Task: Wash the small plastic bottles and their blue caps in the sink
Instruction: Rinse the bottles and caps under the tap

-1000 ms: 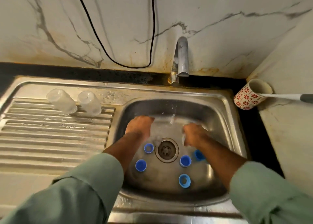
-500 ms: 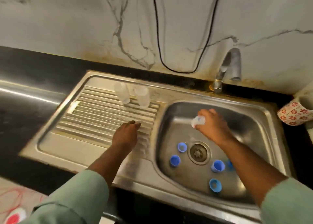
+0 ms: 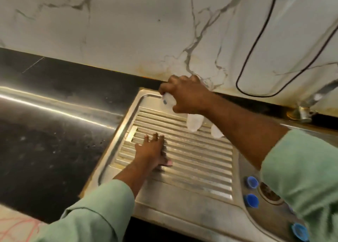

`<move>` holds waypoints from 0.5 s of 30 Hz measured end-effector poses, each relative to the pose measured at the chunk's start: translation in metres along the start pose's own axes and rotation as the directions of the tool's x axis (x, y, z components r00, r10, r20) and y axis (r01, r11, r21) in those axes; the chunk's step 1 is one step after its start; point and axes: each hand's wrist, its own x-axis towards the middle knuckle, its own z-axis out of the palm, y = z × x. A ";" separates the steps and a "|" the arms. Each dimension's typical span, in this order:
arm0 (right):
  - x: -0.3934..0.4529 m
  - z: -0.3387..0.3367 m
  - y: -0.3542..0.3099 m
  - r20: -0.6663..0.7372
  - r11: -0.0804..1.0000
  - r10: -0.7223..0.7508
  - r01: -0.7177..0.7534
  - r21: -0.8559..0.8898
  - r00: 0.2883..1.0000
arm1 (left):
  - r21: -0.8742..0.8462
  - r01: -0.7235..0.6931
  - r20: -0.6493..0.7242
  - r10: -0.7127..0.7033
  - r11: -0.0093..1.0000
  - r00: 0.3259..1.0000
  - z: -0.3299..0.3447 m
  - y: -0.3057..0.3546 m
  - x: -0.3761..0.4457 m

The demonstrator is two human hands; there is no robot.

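- Since half a second ago, the right hand has crossed from the sink basin to the far corner of the ribbed drainboard, fingers curled round a small clear bottle.
- Left hand lies flat on the ribs, fingers straight.
- Two translucent, capless bottles stand just beside the right wrist.
- Blue caps sit in the basin near the drain.
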 end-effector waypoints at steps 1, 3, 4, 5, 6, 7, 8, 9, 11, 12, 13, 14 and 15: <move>0.018 0.011 -0.006 0.063 0.996 0.000 0.005 -0.087 0.998 | -0.022 -0.016 0.024 0.016 1.000 1.000 0.003 -0.006 0.004; 0.041 0.033 -0.009 0.179 0.975 0.015 0.025 -0.219 0.984 | -0.062 -0.034 0.051 0.037 0.998 0.998 0.001 -0.010 0.007; 0.050 0.043 -0.010 0.226 0.966 0.027 0.032 -0.256 0.974 | -0.074 -0.042 0.061 0.047 0.996 0.997 -0.001 -0.013 0.011; 0.057 0.052 -0.009 0.261 0.960 0.039 0.037 -0.278 0.964 | -0.077 -0.043 0.069 0.049 0.996 0.996 -0.003 -0.013 0.014; 0.064 0.059 -0.009 0.289 0.956 0.050 0.039 -0.292 0.956 | -0.075 -0.039 0.086 0.046 0.996 0.995 -0.004 -0.013 0.017; 0.069 0.065 -0.009 0.311 0.952 0.061 0.039 -0.304 0.948 | -0.074 -0.030 0.109 0.038 0.997 0.993 -0.005 -0.011 0.019; 0.072 0.069 -0.008 0.329 0.949 0.072 0.037 -0.313 0.942 | -0.071 -0.019 0.129 0.028 0.997 0.991 -0.007 -0.008 0.019; 0.076 0.073 -0.008 0.350 0.946 0.083 0.037 -0.323 0.933 | -0.080 -0.005 0.146 0.017 0.997 0.989 -0.009 -0.007 0.021; 0.080 0.080 -0.008 0.384 0.942 0.096 0.040 -0.333 0.918 | -0.092 0.009 0.160 0.006 0.996 0.987 -0.011 -0.006 0.022; 0.081 0.082 -0.008 0.392 0.942 0.098 0.043 -0.334 0.915 | -0.095 0.009 0.161 0.006 0.995 0.987 -0.013 -0.005 0.022; 0.081 0.085 -0.008 0.394 0.942 0.099 0.042 -0.334 0.914 | -0.096 0.009 0.161 0.007 0.995 0.987 -0.014 -0.005 0.022; 0.082 0.087 -0.008 0.398 0.941 0.103 0.041 -0.337 0.912 | -0.094 0.012 0.166 0.004 0.995 0.986 -0.014 -0.005 0.023; 0.083 0.089 -0.007 0.400 0.940 0.108 0.038 -0.340 0.910 | -0.092 0.020 0.173 -0.003 0.996 0.985 -0.015 -0.004 0.023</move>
